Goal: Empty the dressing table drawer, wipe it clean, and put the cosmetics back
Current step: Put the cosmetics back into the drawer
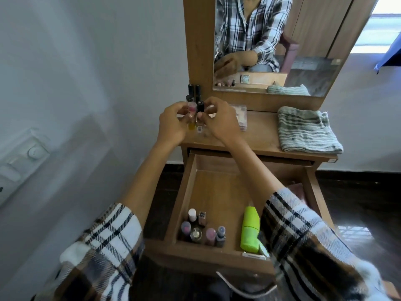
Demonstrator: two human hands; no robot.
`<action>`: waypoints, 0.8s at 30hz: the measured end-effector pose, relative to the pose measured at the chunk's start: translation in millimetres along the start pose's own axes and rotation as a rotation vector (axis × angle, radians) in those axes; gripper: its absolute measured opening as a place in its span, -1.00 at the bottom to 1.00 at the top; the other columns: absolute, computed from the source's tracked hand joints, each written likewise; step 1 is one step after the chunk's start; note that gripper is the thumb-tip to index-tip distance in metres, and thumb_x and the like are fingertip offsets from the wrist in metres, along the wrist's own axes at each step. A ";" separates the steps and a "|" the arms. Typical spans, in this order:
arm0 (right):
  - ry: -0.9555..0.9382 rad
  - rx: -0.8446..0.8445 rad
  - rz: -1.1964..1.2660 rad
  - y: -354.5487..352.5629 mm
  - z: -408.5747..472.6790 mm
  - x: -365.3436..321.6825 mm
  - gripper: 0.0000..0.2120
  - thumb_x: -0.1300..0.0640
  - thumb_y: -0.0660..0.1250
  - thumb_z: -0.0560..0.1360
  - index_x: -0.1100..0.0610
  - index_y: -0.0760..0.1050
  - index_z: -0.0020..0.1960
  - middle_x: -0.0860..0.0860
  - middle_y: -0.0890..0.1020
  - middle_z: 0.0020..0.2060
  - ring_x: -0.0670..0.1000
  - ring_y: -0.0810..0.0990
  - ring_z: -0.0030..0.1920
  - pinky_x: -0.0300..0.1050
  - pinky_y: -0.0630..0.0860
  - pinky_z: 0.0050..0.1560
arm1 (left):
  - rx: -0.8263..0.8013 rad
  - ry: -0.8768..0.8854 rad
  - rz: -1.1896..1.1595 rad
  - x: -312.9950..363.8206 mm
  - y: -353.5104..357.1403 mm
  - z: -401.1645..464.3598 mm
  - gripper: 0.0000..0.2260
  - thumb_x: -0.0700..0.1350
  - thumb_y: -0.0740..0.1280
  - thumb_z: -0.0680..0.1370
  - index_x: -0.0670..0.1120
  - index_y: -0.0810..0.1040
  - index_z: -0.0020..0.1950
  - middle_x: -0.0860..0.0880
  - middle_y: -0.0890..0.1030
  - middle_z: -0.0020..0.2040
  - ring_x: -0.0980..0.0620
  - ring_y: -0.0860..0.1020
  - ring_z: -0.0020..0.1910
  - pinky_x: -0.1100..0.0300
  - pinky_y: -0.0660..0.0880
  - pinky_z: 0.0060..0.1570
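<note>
The emptying step looks to be in hand: the drawer (217, 192) stands pulled out at lower centre of the frame, and both hands are up over the worktop (260, 137) at centre. The left hand (171, 124) has its fingers (184, 109) curled round a small pink-capped bottle (191, 115) with yellowish liquid, and the right hand (219, 122) pinches a black-capped bottle (200, 111) touching the first one; the two bottles are upright, with their bases at or just above the worktop, though I cannot tell if they touch it. Just behind them, against the mirror frame, stand a few dark tubes (193, 91), and a clear case (240, 116) lies partly hidden behind the right hand. A folded striped cloth (308, 131) rests at the right of the worktop, not yet in use, so wiping seems some way off. The drawer is far from empty: a cluster of small bottles (201, 231) stands in its near left corner, a lime-green bottle (250, 231) lies to their right, and something pale shows at the near right corner under the right sleeve. The next move, as I judge it, is to set the two held bottles down beside the tubes without toppling them, let go, then reach back to the near end of the drawer for the cluster. Those bottles are small and packed close, so lifting them calls for a careful pinch, one or two at a time.
</note>
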State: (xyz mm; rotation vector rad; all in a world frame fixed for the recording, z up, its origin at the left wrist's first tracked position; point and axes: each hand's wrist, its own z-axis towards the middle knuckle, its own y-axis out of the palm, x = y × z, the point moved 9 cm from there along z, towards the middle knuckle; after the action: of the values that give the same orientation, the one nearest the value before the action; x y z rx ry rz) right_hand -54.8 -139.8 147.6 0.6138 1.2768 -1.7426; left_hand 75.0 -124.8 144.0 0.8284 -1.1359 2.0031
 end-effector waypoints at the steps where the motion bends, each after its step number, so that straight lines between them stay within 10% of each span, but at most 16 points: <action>1: -0.003 -0.004 0.005 -6.2 -8.1 -2.7 -0.80 0.19 0.36 0.49 0.16 0.53 0.11 0.06 0.61 -0.02 -0.05 0.52 -0.06 -0.24 0.40 -0.13 | -0.026 0.027 0.003 7.1 -1.2 -6.4 -0.84 -0.19 0.30 0.54 -0.10 0.57 0.10 0.06 0.56 0.02 0.19 0.48 -0.05 0.55 0.39 -0.16; 14: 0.153 -0.212 -0.102 -27.5 -132.8 32.2 -0.84 0.22 0.39 0.41 0.05 0.49 -0.05 -0.12 0.56 -0.23 -0.06 0.54 -0.19 -0.27 0.38 -0.24 | -0.509 -0.017 0.030 13.3 34.2 -137.5 -0.73 -0.33 0.27 0.50 0.06 0.45 -0.04 0.14 0.56 -0.13 0.10 0.56 -0.04 0.21 0.48 -0.01; 24: 0.186 -0.372 -0.136 2.1 -170.0 65.7 -0.69 0.38 0.30 0.43 0.26 0.45 0.16 0.14 0.61 0.04 0.14 0.59 0.06 -0.04 0.50 0.02 | -0.714 -0.063 0.225 -17.1 56.8 -171.2 -0.67 -0.31 0.30 0.43 0.07 0.42 0.06 0.03 0.55 0.01 0.04 0.54 0.01 0.10 0.55 -0.01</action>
State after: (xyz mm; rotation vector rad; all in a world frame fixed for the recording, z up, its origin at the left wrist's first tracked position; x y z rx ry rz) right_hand -103.0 -5.1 34.6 0.4878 1.7569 -1.5233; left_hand 6.1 1.2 33.5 0.4002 -1.8832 1.5468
